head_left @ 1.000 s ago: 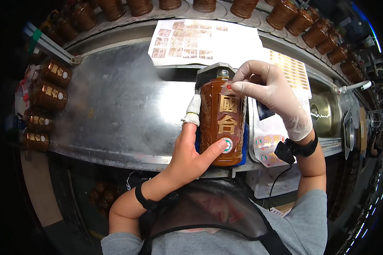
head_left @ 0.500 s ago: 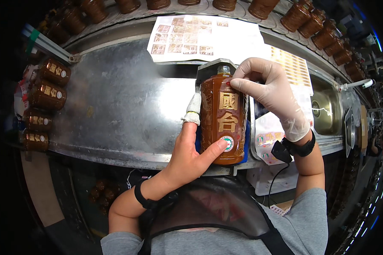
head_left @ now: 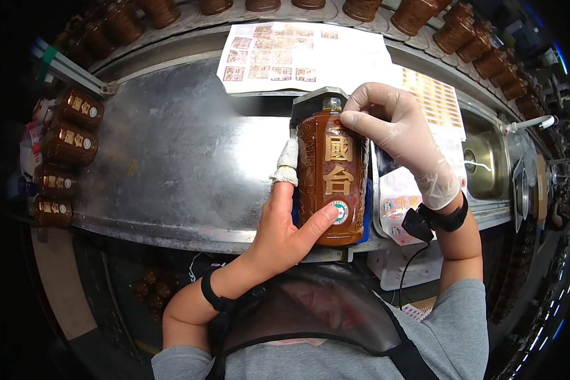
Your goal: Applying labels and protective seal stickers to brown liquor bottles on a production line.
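A brown glass bottle (head_left: 323, 152) with gold raised characters lies front up in a metal holder (head_left: 310, 98), its clear neck pointing away from me. My left hand (head_left: 285, 228) steadies it: the thumb presses the lower front beside a round white, red and green sticker (head_left: 339, 213). A white cloth cover (head_left: 287, 158) wraps its index finger, laid along the bottle's left side. My gloved right hand (head_left: 389, 120) pinches thumb and forefinger together at the upper right of the bottle's front, close to a small red mark (head_left: 337, 123). Whatever lies between those fingertips is hidden.
A sheet of gold square stickers (head_left: 272, 54) lies beyond the holder, with striped gold sheets (head_left: 430, 95) to its right. Several brown bottles (head_left: 69, 142) lie at the left end. More stand on a curved conveyor (head_left: 373, 28) at the back. A sink (head_left: 487, 158) is at right.
The right fingertips have shifted very slightly up and left along the bottle. The row of bottles on the conveyor has moved along. My left hand stays put.
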The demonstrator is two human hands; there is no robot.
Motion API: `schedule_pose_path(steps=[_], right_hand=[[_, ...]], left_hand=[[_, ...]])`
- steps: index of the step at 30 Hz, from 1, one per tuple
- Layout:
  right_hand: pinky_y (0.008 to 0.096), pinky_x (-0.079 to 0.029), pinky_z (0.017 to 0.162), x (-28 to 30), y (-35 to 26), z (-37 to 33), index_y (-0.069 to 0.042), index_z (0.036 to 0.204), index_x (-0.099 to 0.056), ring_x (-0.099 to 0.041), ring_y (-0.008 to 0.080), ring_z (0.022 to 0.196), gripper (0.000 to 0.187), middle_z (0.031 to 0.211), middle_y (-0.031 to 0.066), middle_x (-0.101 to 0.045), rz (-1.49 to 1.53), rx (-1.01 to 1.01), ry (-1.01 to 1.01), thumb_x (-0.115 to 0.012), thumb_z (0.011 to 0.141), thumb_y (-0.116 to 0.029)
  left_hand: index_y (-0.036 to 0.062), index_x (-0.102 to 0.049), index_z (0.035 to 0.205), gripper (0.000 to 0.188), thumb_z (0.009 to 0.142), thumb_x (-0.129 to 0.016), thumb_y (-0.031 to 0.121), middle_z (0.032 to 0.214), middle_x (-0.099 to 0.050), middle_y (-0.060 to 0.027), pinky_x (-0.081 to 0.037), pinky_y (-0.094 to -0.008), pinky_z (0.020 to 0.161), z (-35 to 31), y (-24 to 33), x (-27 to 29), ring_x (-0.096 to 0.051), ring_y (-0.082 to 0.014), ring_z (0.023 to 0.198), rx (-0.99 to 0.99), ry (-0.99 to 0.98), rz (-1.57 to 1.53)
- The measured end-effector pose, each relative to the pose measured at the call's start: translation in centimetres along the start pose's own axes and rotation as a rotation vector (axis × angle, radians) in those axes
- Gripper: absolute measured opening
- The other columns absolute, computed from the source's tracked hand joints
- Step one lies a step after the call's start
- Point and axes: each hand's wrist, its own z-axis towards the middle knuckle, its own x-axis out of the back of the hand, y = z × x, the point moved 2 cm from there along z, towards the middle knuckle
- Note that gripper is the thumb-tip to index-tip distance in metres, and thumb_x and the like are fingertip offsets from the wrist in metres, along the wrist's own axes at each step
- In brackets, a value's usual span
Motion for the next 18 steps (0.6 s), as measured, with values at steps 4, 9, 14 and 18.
schedule_pose_path(steps=[4,9,14,18], right_hand=[[0.0206,-0.048,0.065,-0.1,0.2,0.2,-0.002,0.088,-0.066,-0.058,0.0028,0.072,0.013,0.077,-0.0017,-0.065,-0.012,0.005,0.001,-0.070,0.089,-0.015],[0.0212,-0.047,0.064,-0.2,0.4,0.2,-0.002,0.088,-0.066,-0.057,0.0031,0.071,0.013,0.075,-0.0021,-0.064,-0.027,0.018,0.016,-0.069,0.090,-0.015],[0.0202,-0.048,0.073,-0.2,0.0,0.2,-0.003,0.088,-0.065,-0.059,0.0039,0.080,0.011,0.083,-0.0025,-0.064,-0.070,-0.045,-0.002,-0.069,0.091,-0.013],[0.0202,-0.048,0.073,-0.2,0.1,0.3,-0.003,0.089,-0.065,-0.059,0.0039,0.080,0.012,0.084,-0.0024,-0.064,-0.079,-0.047,-0.002,-0.069,0.092,-0.014]], left_hand=[[-0.0073,-0.006,0.154,0.087,0.093,-0.063,0.018,0.155,-0.026,-0.0225,-0.024,-0.0409,0.118,0.0,-0.3,0.0,-0.030,-0.0283,0.143,0.029,-0.019,-0.001],[-0.0064,-0.005,0.155,0.085,0.095,-0.061,0.017,0.155,-0.027,-0.0216,-0.025,-0.0401,0.117,0.0,-0.3,0.0,-0.032,-0.0274,0.142,0.023,0.008,-0.030],[-0.0062,-0.002,0.155,0.088,0.095,-0.061,0.017,0.155,-0.027,-0.0216,-0.026,-0.0382,0.117,-0.1,-1.0,0.3,-0.033,-0.0258,0.142,0.081,-0.058,-0.028],[-0.0067,-0.003,0.155,0.088,0.095,-0.062,0.017,0.154,-0.028,-0.0220,-0.027,-0.0385,0.116,0.1,-0.5,0.0,-0.033,-0.0264,0.141,0.028,-0.009,-0.022]])
